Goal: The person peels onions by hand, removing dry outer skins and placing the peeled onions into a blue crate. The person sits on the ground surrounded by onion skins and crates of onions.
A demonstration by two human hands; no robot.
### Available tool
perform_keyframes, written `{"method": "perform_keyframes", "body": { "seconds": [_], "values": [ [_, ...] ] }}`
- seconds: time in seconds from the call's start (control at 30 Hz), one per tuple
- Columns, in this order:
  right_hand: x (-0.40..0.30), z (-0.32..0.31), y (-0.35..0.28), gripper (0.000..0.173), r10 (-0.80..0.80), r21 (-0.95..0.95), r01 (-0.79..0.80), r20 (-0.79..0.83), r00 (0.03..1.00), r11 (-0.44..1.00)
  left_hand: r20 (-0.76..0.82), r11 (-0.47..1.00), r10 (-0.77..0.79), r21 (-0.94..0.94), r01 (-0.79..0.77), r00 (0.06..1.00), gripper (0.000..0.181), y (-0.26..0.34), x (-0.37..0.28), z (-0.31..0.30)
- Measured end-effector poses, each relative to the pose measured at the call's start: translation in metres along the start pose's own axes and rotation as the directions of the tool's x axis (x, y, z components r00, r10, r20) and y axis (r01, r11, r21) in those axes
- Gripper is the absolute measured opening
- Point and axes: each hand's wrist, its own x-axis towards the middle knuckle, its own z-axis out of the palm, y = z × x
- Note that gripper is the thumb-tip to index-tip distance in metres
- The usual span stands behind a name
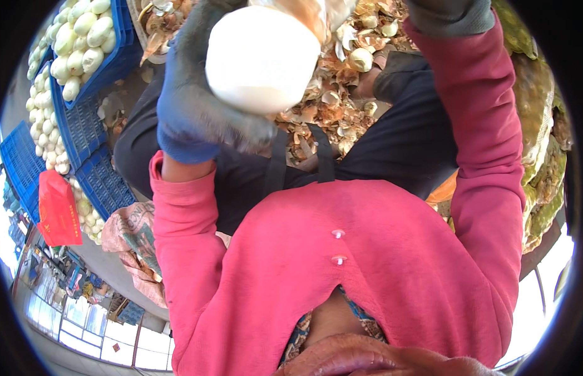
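Note:
My left hand point(193, 103), in a blue glove with a dark grey coated palm, grips a large, smooth white peeled onion point(263, 58). Its fingers curl around the onion's left side and underside. Thin, pale brown onion skin point(315, 16) shows just beyond the onion at the top; whether it is still joined cannot be told. My right hand point(449, 16), in a grey glove, is cut off by the upper edge. Only its wrist part shows, so its fingers are hidden. Loose onion peelings point(315, 117) cover the ground between my legs, with small onions point(360, 59) among them.
Blue plastic crates point(84, 122) stand on the left, with peeled white onions point(77, 42) heaped in them. Nearby are a red bag point(59, 209) and a woven sack point(136, 235). A container of peelings point(162, 28) sits at the top left. Filled mesh sacks point(531, 108) line the right.

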Motion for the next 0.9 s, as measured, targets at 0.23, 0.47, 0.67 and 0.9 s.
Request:
{"method": "perform_keyframes", "body": {
  "seconds": [0.23, 0.47, 0.67, 0.9],
  "values": [
    [-0.025, -0.001, -0.012, 0.046, 0.171, -0.642, -0.043, 0.139, 0.975, 0.765, 0.108, 0.998, -0.069, 0.007, 0.069, 0.992, 0.114, -0.005, 0.014, -0.045],
    [-0.033, 0.005, 0.073, 0.049, -0.162, -0.823, 0.402, 0.368, 0.915, 0.401, -0.044, 0.956, -0.174, 0.233, 0.179, 0.984, 0.061, -0.008, 0.023, -0.052],
    [-0.039, 0.019, 0.073, 0.029, 0.037, -0.611, 0.091, 0.193, 0.981, 0.786, 0.125, 0.977, -0.213, 0.007, 0.213, 0.969, 0.047, 0.008, 0.019, -0.046],
    [-0.026, 0.018, 0.084, 0.027, -0.090, -0.731, 0.177, 0.157, 0.984, 0.659, -0.005, 0.929, -0.136, 0.346, 0.130, 0.991, 0.097, 0.013, 0.022, -0.035]
  ]
}}
